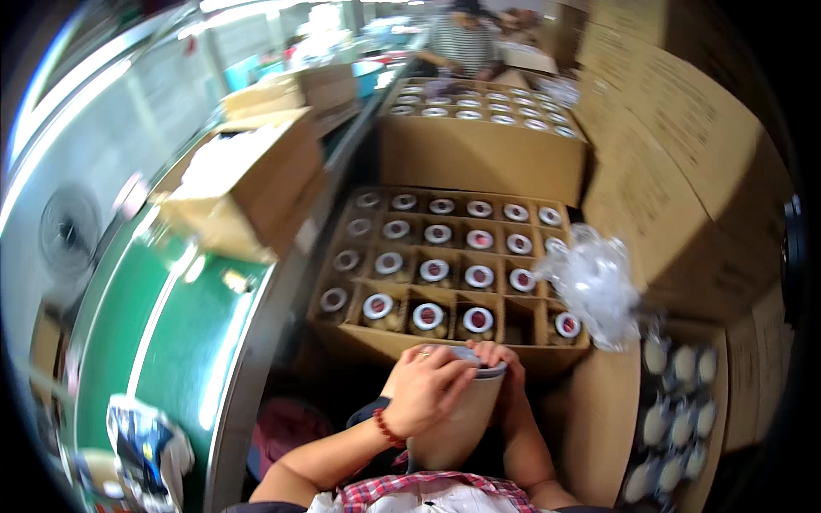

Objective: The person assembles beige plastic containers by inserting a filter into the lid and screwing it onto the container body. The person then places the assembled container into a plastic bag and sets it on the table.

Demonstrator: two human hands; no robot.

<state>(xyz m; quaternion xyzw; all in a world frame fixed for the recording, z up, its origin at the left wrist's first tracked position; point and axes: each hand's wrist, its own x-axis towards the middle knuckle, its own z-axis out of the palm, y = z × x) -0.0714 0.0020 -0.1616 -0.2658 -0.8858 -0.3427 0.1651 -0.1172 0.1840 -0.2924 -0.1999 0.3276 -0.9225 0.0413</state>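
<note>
In front of my body stands a tan, tapered container [457, 427] with a grey rim; its exact kind is unclear. My left hand [428, 385], with a red bead bracelet at the wrist, lies closed over the rim's near left side. On the right side, my right hand [506, 366] curls its fingers over the same rim. Just beyond the hands is a divided cardboard box [402, 340] holding rows of jars with white lids, several with red centres. A front-row cell [518, 323] of this box has no jar. What lies under my fingers is hidden.
A green conveyor [162, 342] with a metal edge runs along the left, carrying an open carton [282, 184]. Clear plastic wrap [590, 282] hangs at the box's right edge. Stacked cartons [667, 154] stand right, above an open box of jars [680, 419]. A person [462, 43] is far ahead.
</note>
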